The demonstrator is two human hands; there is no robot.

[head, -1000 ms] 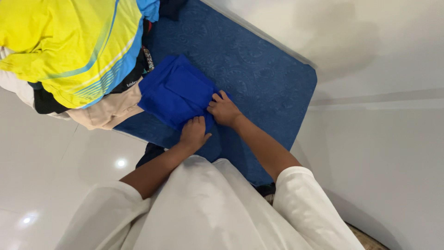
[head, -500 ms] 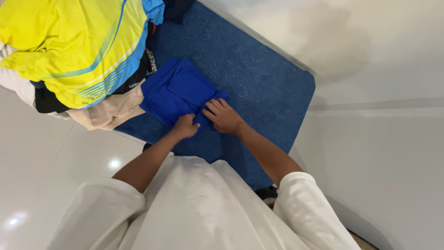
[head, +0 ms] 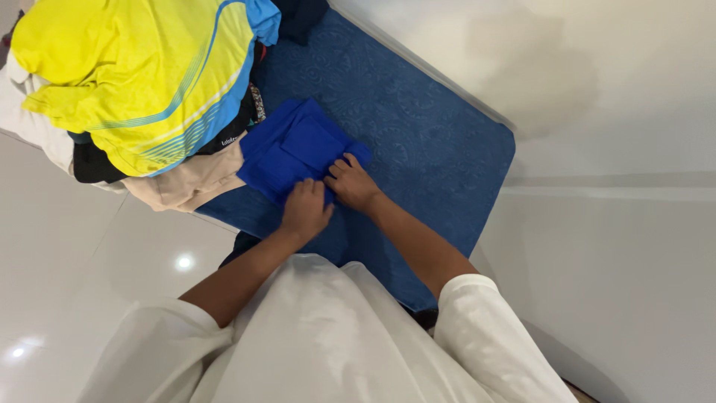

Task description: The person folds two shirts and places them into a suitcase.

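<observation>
A dark blue patterned mat (head: 418, 134) is spread under the fingers. A heap of clothes (head: 142, 82), topped by a yellow and blue striped shirt, is piled beyond them. A folded blue cloth (head: 294, 149) is pressed flat by the left hand (head: 304, 210) and right hand (head: 350, 183), fingers laid open on its near edge.

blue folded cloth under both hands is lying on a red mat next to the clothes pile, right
Not quite: the mat is blue, not red. The head view shows both the left hand and right hand on the blue folded cloth, which lies on that mat beside the clothes pile.
</observation>
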